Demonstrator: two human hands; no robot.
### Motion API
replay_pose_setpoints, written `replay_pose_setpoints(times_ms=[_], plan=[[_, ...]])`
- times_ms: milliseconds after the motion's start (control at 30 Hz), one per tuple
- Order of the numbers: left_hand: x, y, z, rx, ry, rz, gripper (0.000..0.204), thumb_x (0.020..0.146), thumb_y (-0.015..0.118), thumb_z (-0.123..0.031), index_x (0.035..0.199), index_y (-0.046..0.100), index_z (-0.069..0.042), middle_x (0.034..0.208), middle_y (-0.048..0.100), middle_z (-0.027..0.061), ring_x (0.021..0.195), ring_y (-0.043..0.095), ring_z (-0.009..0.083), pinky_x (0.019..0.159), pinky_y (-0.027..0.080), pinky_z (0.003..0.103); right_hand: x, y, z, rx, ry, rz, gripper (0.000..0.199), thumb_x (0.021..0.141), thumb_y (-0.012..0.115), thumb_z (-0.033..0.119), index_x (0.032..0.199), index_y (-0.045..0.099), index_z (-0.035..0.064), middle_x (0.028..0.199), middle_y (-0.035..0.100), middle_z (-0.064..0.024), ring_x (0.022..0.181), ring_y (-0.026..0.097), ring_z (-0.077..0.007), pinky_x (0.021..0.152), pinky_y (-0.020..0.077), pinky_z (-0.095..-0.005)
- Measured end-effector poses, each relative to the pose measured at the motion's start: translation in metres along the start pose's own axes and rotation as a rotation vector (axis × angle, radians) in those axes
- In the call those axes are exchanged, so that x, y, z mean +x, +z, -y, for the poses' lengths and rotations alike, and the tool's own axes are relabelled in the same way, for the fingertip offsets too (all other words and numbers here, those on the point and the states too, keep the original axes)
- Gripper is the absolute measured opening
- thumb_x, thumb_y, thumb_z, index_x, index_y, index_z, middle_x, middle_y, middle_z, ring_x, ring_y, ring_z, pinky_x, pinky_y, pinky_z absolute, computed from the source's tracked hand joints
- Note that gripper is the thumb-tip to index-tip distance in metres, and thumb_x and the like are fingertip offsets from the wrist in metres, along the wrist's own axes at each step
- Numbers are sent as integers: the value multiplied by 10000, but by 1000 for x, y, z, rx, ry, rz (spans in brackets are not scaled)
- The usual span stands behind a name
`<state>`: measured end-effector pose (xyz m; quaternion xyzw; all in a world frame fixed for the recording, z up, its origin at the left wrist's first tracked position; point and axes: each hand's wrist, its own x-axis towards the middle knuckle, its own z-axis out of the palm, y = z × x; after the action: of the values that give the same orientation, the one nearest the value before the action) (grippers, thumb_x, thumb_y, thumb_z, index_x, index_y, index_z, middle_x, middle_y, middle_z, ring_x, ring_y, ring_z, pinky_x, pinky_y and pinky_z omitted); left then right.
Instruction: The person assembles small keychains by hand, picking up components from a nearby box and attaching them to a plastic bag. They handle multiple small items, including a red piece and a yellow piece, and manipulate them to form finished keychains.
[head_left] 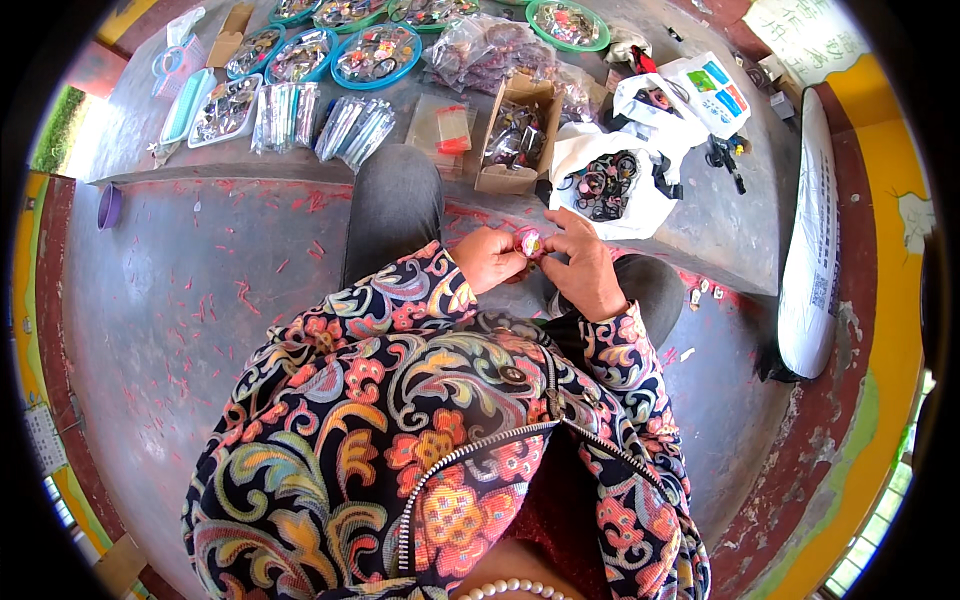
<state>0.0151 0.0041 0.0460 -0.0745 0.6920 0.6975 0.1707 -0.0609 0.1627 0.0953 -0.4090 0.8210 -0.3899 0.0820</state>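
Between my two hands is a small pink hair tie (531,243) with a pale round ornament on it; its finer details are too small to make out. My left hand (489,260) pinches it from the left side, fingers curled together. From the right, my right hand (583,264) grips it between thumb and forefinger, with another finger raised. Both hands are above my knees, in front of the raised ledge. Just beyond them sits a white plastic bag (642,218) filled with black and coloured hair ties (606,186).
On the ledge stand a cardboard box (488,180) of small packets, bundled clear packets (357,130), blue round baskets (376,57) and a green one (568,25). A long white wrapped roll (812,235) leans at right. Red scraps litter the floor; a purple bowl (109,207) is far left.
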Motion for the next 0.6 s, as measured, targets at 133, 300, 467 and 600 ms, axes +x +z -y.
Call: replay_pose_setpoints(times_ms=[133, 300, 467, 600], plan=[[3, -2, 5, 3, -5, 43, 218, 819, 521, -89, 1014, 549, 4, 874, 590, 55, 801, 560, 97, 688, 481, 237, 0, -6, 1, 55, 25, 139, 164, 657, 535, 31, 802, 604, -2, 1146, 477, -178, 1095, 425, -317, 903, 350, -349], [-5, -2, -6, -146, -26, 104, 255, 796, 549, -78, 1047, 540, -37, 899, 590, 49, 848, 561, 110, 654, 487, 246, -2, -7, -8, 110, 41, 171, 214, 658, 479, 7, 833, 602, -4, 1184, 452, -179, 1114, 415, -313, 920, 337, -344], [-14, 4, -30, -153, -142, 46, 265, 783, 568, -86, 1042, 540, -39, 901, 592, 48, 824, 573, 123, 595, 502, 254, -1, -6, -9, 136, 46, 204, 249, 643, 447, -6, 820, 620, 23, 1168, 461, -172, 1099, 420, -320, 912, 346, -347], [-15, 7, -29, -104, -116, 26, 264, 781, 572, -89, 1037, 542, -33, 894, 591, 46, 811, 575, 125, 578, 510, 250, 0, -5, -9, 151, 11, 248, 249, 634, 444, -15, 801, 623, 27, 1162, 477, -160, 1100, 418, -321, 906, 349, -351]])
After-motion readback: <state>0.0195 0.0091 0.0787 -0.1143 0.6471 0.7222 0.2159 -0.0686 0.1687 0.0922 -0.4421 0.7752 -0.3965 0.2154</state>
